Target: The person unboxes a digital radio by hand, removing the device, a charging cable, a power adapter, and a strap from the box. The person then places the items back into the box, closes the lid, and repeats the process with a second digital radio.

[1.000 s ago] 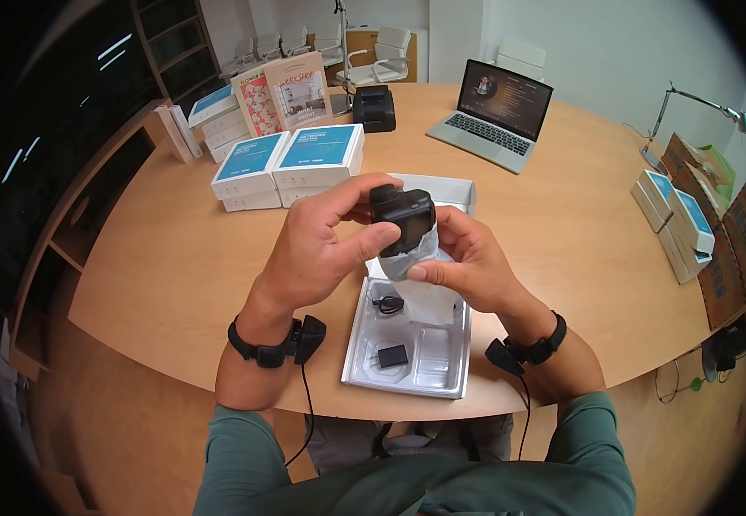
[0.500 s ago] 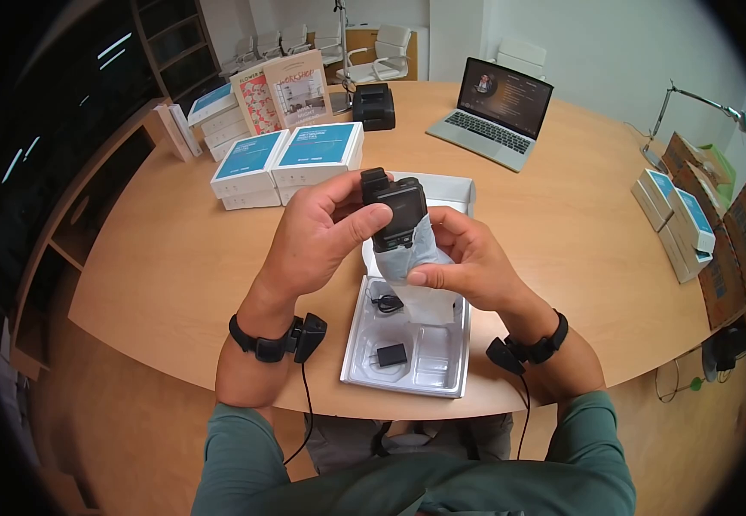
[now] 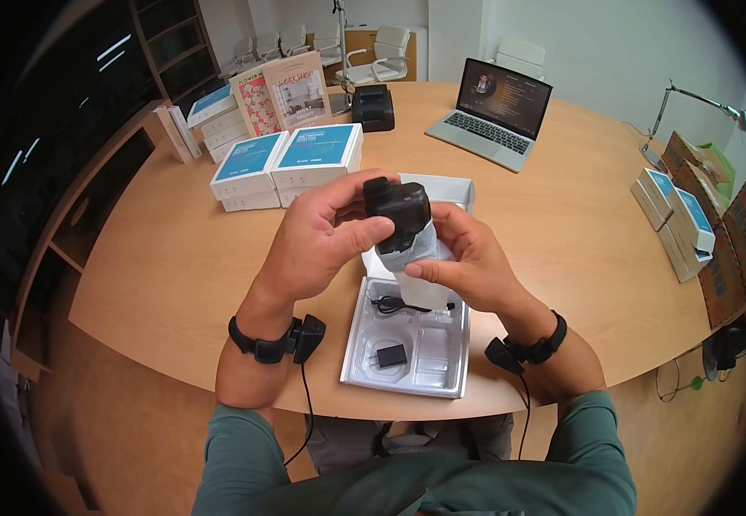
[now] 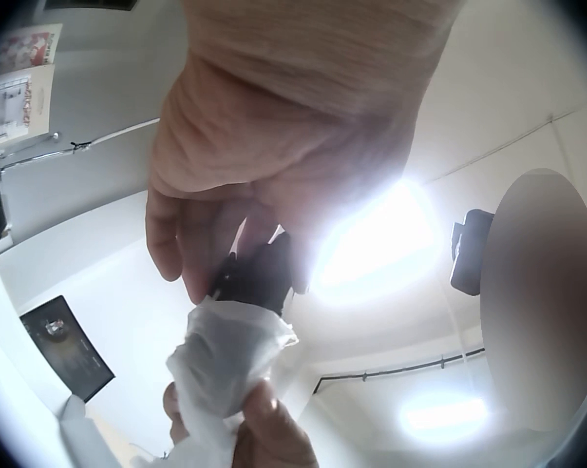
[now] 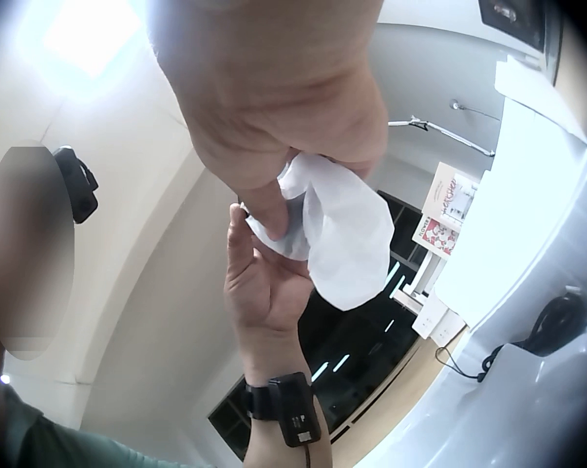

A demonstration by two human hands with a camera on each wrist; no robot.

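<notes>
My left hand (image 3: 308, 236) holds a black boxy device (image 3: 400, 209) by its upper part, thumb on the near face and fingers behind. A thin white wrapping bag (image 4: 230, 356) covers the device's lower end. With thumb and fingers my right hand (image 3: 476, 262) pinches the bag around that end; the loose part of the bag hangs below the fingers. Both hands are raised above an open white box (image 3: 466, 344). In the box's clear moulded tray lie a coiled black cable (image 3: 388, 304) and a small black plug adapter (image 3: 392, 355).
White-and-blue boxes (image 3: 317, 150) are stacked at the back left, beside two upright books (image 3: 298, 90). A black device (image 3: 373, 107) stands behind them. A laptop (image 3: 498, 112) is open at the back. Further boxes (image 3: 682, 228), a desk lamp (image 3: 742, 120) and cardboard (image 3: 744, 232) occupy the right side.
The black device tilted so that its screen-like face showed, then tipped back. The bag's hanging end has shifted left and up, and more of the cable shows in the tray.
</notes>
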